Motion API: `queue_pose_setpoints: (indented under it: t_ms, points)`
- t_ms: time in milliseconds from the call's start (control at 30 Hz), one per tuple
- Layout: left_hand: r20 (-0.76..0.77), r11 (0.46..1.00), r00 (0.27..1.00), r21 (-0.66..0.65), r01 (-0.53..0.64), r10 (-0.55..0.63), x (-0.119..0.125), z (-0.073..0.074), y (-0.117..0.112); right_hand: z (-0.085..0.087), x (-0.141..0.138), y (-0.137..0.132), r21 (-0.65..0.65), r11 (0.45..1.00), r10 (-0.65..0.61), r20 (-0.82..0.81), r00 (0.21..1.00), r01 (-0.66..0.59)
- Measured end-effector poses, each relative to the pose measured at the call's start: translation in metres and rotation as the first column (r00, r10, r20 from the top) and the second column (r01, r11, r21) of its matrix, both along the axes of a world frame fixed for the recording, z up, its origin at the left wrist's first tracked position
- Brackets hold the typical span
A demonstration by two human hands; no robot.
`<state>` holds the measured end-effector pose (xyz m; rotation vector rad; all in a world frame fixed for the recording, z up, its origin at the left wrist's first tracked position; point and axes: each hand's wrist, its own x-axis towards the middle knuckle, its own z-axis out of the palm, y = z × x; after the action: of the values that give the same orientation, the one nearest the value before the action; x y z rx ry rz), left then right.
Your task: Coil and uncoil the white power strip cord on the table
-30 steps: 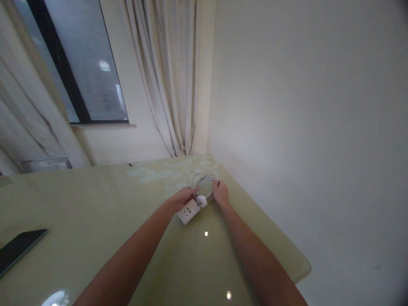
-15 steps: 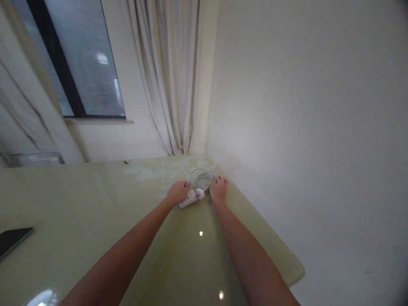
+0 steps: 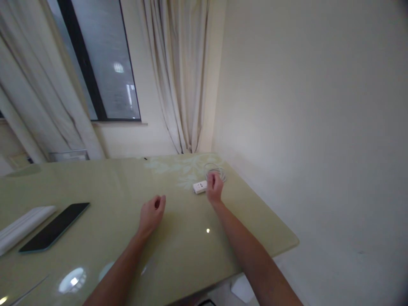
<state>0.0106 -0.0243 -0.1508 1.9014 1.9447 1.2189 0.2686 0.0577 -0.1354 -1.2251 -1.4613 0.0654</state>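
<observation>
A white power strip (image 3: 200, 186) lies on the pale green glass table (image 3: 178, 255) near its far right corner, with its white cable coiled (image 3: 216, 171) just behind it. My right hand (image 3: 214, 187) rests beside the strip's right end, fingers curled; whether it grips anything is hidden. My left hand (image 3: 152, 213) hovers over bare tabletop well to the left of the strip, fingers loosely curled and holding nothing.
A black tablet (image 3: 54, 227) and a white slab-like object (image 3: 22, 225) lie at the table's left. Cream curtains (image 3: 181, 76) and a dark window (image 3: 98, 63) stand behind; a plain wall (image 3: 312, 127) runs along the right table edge.
My left hand has let go of the power strip and drawn back to the left. The strip now lies flat nearer the corner, and the view has swung left.
</observation>
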Motion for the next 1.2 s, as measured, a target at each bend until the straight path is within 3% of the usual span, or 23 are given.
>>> queue_pose_setpoints:
  t_ms: [67,133,233,467,733,900,1033,1100,1200]
  points:
    - [-0.005,1.0,1.0,-0.016,0.011,-0.011,0.003,-0.001,0.0,-0.005,-0.04,-0.019,-0.027,0.981,0.196,0.189,0.962,-0.194]
    - [-0.02,0.998,0.999,-0.045,0.042,-0.043,0.006,-0.004,-0.001,-0.013,-0.074,-0.034,-0.096,0.936,0.35,0.345,0.871,-0.338]
    - [-0.053,0.994,0.996,-0.078,0.074,-0.079,0.009,-0.007,-0.003,-0.024,-0.1,-0.041,-0.213,0.89,0.455,0.454,0.766,-0.402]
    - [-0.111,0.993,0.99,-0.08,0.081,-0.09,0.01,-0.004,-0.003,-0.03,-0.079,-0.034,-0.331,0.894,0.438,0.499,0.747,-0.303]
    - [-0.18,0.967,0.953,-0.107,0.229,-0.246,0.026,-0.003,-0.015,-0.027,-0.08,-0.04,-0.222,0.91,0.413,0.564,0.715,-0.351]
    - [-0.209,0.944,0.92,-0.064,0.325,-0.331,0.027,0.001,-0.022,-0.009,-0.05,-0.04,-0.05,0.942,0.303,0.552,0.777,-0.331]
    - [-0.277,0.923,0.887,0.001,0.384,-0.369,0.026,-0.009,-0.019,0.005,0.005,-0.022,0.241,0.961,0.038,0.367,0.929,-0.135]
    - [-0.355,0.912,0.848,-0.04,0.407,-0.394,0.026,-0.016,-0.016,0.007,0.031,-0.007,0.184,0.983,-0.07,0.281,0.957,0.018]
    - [-0.436,0.892,0.78,-0.154,0.426,-0.448,0.027,-0.025,-0.013,-0.001,0.054,0.015,-0.108,0.981,-0.131,0.25,0.959,0.162]
